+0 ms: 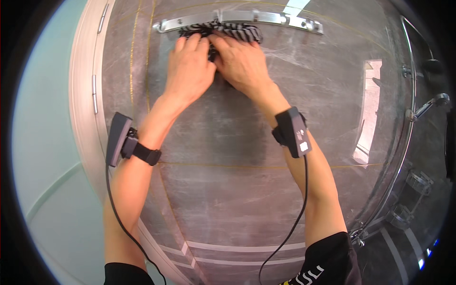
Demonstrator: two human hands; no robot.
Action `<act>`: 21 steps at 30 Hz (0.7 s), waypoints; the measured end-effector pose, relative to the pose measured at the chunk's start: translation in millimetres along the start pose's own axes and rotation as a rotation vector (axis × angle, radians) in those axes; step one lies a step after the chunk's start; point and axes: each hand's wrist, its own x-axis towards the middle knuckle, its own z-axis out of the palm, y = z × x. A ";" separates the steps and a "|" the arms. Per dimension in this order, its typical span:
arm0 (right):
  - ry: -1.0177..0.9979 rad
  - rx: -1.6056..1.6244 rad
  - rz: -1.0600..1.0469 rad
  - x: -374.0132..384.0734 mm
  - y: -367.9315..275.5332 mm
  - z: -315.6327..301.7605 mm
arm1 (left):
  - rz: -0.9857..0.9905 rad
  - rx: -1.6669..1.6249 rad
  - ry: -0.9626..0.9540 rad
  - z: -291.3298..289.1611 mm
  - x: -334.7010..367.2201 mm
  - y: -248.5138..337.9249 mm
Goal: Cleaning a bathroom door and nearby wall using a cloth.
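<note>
A bunched black-and-white striped cloth lies against a silver hook rail on the wall, high in the view. My left hand is raised to it, its fingertips pressed into the left part of the fabric. Beside it, my right hand has its fingers curled on the middle and right of the cloth. The two hands almost meet, with a dark strip of fabric showing between them. Whether the cloth hangs from a hook is hidden behind the folds and fingers.
Grey marbled tiles with gold lines cover the wall. On the left is a pale door frame with hinges. To the right run a chrome shower pipe and a hand shower. Each wrist wears a strapped dark device with a trailing cable.
</note>
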 end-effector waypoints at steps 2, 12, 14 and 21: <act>-0.004 -0.029 0.014 -9.5 26.4 -28.1 | 0.041 -0.048 0.045 8.4 14.6 34.5; -0.187 -0.237 0.109 -59.6 155.8 -156.1 | 0.067 -0.227 0.067 58.8 81.2 193.6; -0.191 -0.223 0.162 -67.8 176.2 -173.1 | 0.085 -0.230 0.115 68.5 92.7 215.8; 0.014 -0.321 0.306 -76.3 155.1 -156.8 | 0.291 -0.300 0.098 63.5 98.1 198.9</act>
